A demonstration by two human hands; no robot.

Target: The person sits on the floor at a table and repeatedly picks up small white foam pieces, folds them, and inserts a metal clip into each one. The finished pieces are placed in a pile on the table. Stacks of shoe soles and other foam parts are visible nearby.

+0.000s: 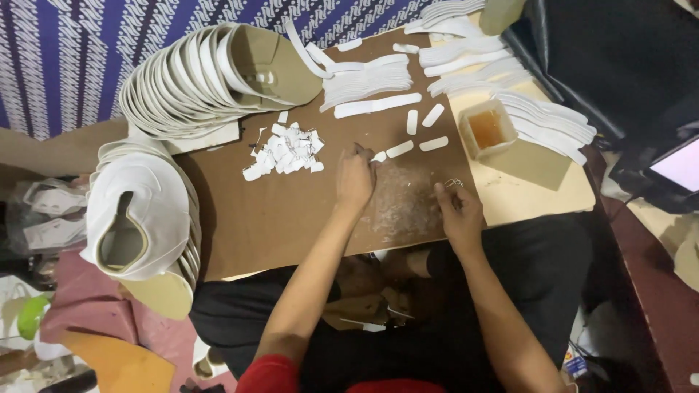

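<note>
Lap, nearest: dark clothing of the seated person, red sleeves at the near edge; small items lie there, too dim to tell.
Left hand [354,178]: knuckles up on the brown board [277,218], fingers curled down, tips pressing a short white strip [378,156] at its far side; whether the grip pinches it or only pins it cannot be told.
Right hand [459,211]: on the board's right edge, fingers curled shut around a small thin wiry item [453,183] that pokes out past the fingertips; its kind cannot be told.
Smeared patch [400,200]: pale, glossy stain on the board between the two hands.
Bench [542,189]: pale top under the board, bare part at right.
Stack of white shaped pieces [142,211]: near left, overhanging the board's left edge, the top piece with a tan-lined oval opening.
Heap of small white tabs [285,151]: middle of the board, left of the left hand, well apart from it.
Loose white strips [416,135]: several short rounded ones, just beyond the hands.
Clear square tub [486,129]: right, beyond the right hand, holding amber liquid.
Fanned row of tan and white pieces [211,73]: far left.
Long white strips [364,76]: far centre, in a bundle.
More white strips [546,116]: far right, in overlapping rows.
Patterned blue cloth [65,51]: farthest, left.
</note>
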